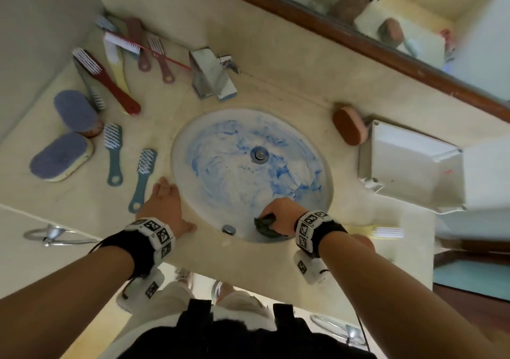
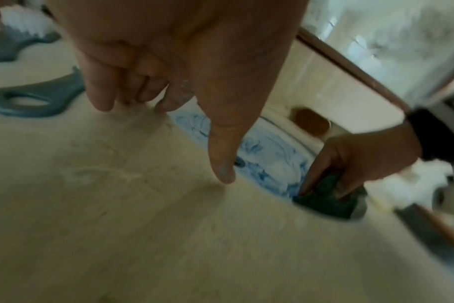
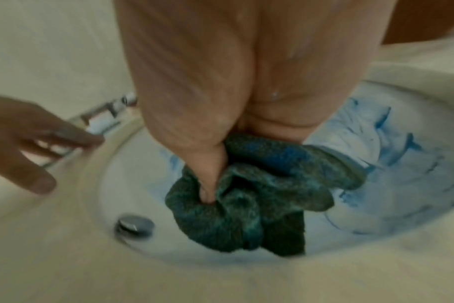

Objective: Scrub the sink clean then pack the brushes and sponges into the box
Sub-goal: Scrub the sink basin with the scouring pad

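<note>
The oval white sink (image 1: 220, 143) is smeared with blue streaks around its drain (image 1: 259, 154). My right hand (image 1: 278, 212) grips a crumpled dark green scouring pad (image 3: 249, 196) and presses it against the sink's near wall, beside the overflow cap (image 3: 134, 224). My left hand (image 1: 165, 204) rests flat on the beige counter at the sink's left rim, fingers straight (image 2: 220, 155). Several brushes (image 1: 113, 151) and two purple sponges (image 1: 62, 156) lie on the counter at left. An orange sponge (image 1: 349, 125) sits beside the white box (image 1: 414, 165) at right.
A chrome faucet (image 1: 212, 74) stands behind the sink. A wood-framed mirror (image 1: 386, 13) runs along the back wall. More brushes (image 1: 110, 80) are heaped in the far left corner. A yellow brush (image 1: 386, 231) lies at the counter's near right edge.
</note>
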Available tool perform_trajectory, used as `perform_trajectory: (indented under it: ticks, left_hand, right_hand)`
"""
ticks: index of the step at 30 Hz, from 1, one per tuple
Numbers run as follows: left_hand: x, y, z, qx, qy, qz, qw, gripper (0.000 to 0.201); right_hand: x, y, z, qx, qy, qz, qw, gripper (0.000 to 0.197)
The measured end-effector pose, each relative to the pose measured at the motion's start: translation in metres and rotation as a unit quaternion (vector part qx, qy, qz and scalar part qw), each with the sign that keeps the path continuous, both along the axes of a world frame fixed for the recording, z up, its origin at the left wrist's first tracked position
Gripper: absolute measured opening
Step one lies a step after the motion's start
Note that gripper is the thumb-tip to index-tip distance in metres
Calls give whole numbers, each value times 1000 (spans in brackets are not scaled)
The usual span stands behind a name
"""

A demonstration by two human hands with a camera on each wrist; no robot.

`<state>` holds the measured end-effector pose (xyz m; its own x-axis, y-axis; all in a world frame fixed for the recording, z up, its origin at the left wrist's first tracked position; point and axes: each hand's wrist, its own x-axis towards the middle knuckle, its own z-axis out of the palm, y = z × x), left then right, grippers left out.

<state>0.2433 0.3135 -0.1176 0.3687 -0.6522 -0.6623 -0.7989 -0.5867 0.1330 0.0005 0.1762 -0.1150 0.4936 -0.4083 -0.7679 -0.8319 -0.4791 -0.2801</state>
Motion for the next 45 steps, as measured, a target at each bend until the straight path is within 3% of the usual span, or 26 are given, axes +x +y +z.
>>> perform_trajectory:
  ticks: [3,5,7,9,11,13,16,23,26,28,32,36,38,41,45]
  left_hand:
    - [7,-7,9,-28,85,37,995,100]
    - [0,-20,20,-75,149,43,985,78]
    - [-13,-37,35,-131,208,34,969,56]
    - [-31,-54,50,-170,255,19,952,45]
    - [-48,-64,62,-206,308,2,929,49]
    - [-59,-71,66,-235,336,-74,909,59]
    - [-64,-80,69,-242,336,-181,892,53]
    - [-47,-90,53,-207,436,-129,867,31]
    - [-45,-92,57,-166,478,-72,860,26]
    - [-46,-92,61,-110,534,28,838,21]
    - [-51,-90,68,-27,627,195,754,20]
    - [-57,-89,58,-21,676,273,684,39]
    - [-58,-88,53,4,676,255,691,36]
    - [-58,-86,47,40,632,220,742,27]
    - [-64,-83,41,69,660,245,707,27]
  right_hand:
    - [4,8,20,-64,-124,-153,978,35]
    - [8,16,33,-93,-209,-297,927,41]
    - [13,25,42,-120,-271,-384,875,44]
    - [17,33,51,-147,-312,-421,839,48]
    - [19,38,60,-158,-341,-448,811,53]
    - [20,44,69,-150,-360,-471,792,56]
    - [16,53,74,-120,-380,-492,774,55]
    - [6,67,76,30,-435,-622,650,42]
    - [6,68,71,37,-428,-632,645,36]
    - [4,68,69,6,-422,-629,653,30]
    - [3,67,68,-32,-415,-630,655,18]
    - [5,64,65,1,-439,-651,619,17]
    - [8,66,60,55,-462,-668,580,17]
    - [11,72,51,108,-476,-677,550,18]
    - [8,78,44,100,-459,-687,553,16]
